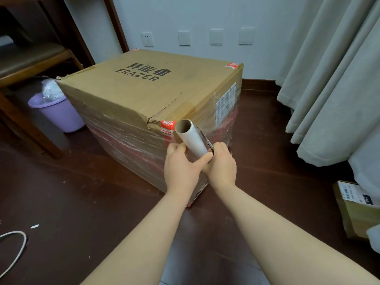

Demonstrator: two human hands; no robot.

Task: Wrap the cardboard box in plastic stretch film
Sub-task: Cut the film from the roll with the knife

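A large brown cardboard box printed "ERAZER" stands on the dark floor, and clear film covers its side faces. At the box's near corner I hold a thin roll of stretch film on a cardboard tube, tilted upward. My left hand grips the roll's lower end from the left. My right hand grips the same lower end from the right, and a dark object shows between its fingers and the roll. A sheet of film runs from the roll onto the box's right face.
A purple waste bin with crumpled plastic stands left of the box, under a wooden chair. Grey curtains hang at the right. A small cardboard parcel lies on the floor at the right edge. A white cable curves at the lower left.
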